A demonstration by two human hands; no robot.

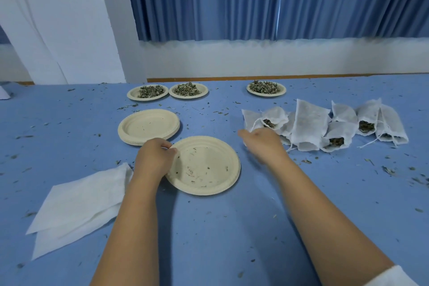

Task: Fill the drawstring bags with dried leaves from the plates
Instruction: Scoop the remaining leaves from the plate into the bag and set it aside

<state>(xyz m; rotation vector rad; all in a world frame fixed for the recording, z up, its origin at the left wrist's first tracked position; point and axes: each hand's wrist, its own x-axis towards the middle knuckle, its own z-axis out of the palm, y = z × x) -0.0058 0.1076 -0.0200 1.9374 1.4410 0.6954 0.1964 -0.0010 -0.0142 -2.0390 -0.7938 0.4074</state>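
On the blue counter (232,227), the left hand (154,158) pinches the left rim of a nearly bare plate (209,169) near the front middle. The right hand (262,144) hovers, blurred, just beside the filled bags (334,127) heaped toward the right edge; I cannot tell whether it grips anything. Three plates of dried leaves (188,90) sit along the far edge. A stack of plates (148,126) lies behind the left hand, and flat bags (81,202) lie toward the front left corner.

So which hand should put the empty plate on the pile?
Probably left: the left hand grips the empty plate's rim, right beside the stack of plates. The right hand is off by the filled bags.
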